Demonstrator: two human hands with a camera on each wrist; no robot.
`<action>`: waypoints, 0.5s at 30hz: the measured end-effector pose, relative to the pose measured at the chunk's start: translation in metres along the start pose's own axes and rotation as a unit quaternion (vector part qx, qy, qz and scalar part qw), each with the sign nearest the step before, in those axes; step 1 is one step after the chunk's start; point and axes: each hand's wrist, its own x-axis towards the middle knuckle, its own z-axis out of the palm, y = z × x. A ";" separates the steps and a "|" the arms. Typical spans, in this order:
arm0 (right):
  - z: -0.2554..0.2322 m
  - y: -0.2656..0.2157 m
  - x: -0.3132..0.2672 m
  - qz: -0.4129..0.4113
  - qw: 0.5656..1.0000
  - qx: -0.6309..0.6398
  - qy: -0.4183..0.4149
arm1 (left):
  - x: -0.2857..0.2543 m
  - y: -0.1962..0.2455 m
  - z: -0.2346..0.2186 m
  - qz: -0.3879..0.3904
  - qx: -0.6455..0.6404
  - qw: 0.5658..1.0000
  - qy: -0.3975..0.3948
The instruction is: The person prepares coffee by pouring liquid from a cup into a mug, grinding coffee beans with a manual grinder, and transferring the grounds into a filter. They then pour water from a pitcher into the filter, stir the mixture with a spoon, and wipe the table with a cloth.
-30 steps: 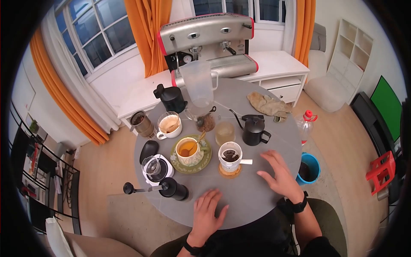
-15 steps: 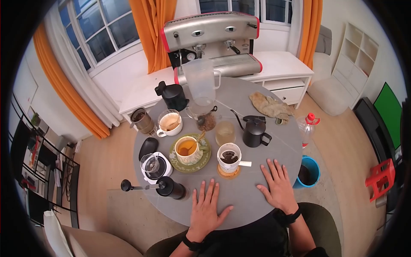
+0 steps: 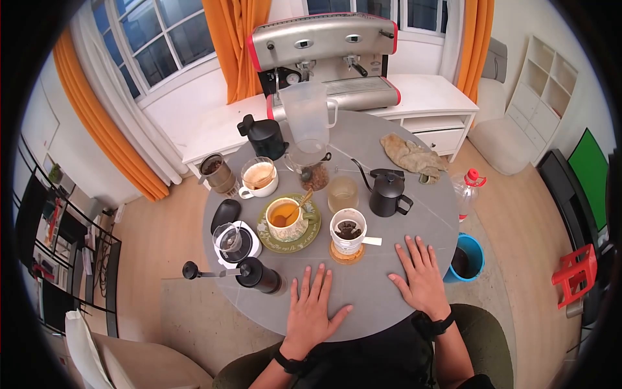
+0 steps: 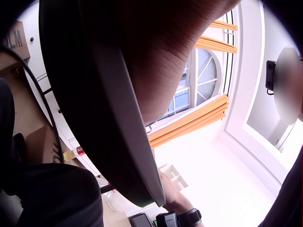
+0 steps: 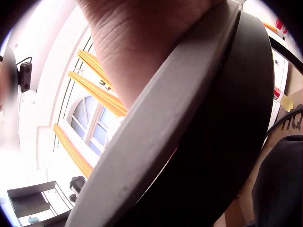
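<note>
In the head view my left hand (image 3: 312,314) rests palm down near the front edge of the round grey table (image 3: 382,305), its fingers spread. To the right, my right hand (image 3: 420,279) lies in the same way. Both hold nothing. Between and beyond them stands a white dripper (image 3: 348,244) with dark grounds inside, its handle toward my right hand, over a round wooden coaster (image 3: 348,256). A black hand grinder (image 3: 260,277) is left of my left hand. In the wrist views, each palm's heel meets the table's rim (image 5: 156,118).
A patterned cup (image 3: 283,223) with amber liquid and a spoon sits on a green saucer (image 3: 272,243). Nearby are a scale (image 3: 253,248), a black gooseneck kettle (image 3: 387,200), a glass (image 3: 342,194), a plastic pitcher (image 3: 304,117) and a cloth (image 3: 414,159). A blue bucket (image 3: 476,259) stands on the floor.
Both hands have come down from a loose, slightly raised pose to lie flat with fingers spread. Over the last half second they stay put. The objects on the table have not moved.
</note>
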 end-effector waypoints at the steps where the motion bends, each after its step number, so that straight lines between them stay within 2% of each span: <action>1: 0.000 0.000 0.000 0.000 1.000 0.001 0.000 | 0.000 0.000 0.000 0.000 -0.001 1.000 0.001; 15: 0.005 0.002 -0.004 -0.008 1.000 0.007 0.021 | -0.004 -0.002 0.007 0.007 0.006 1.000 0.024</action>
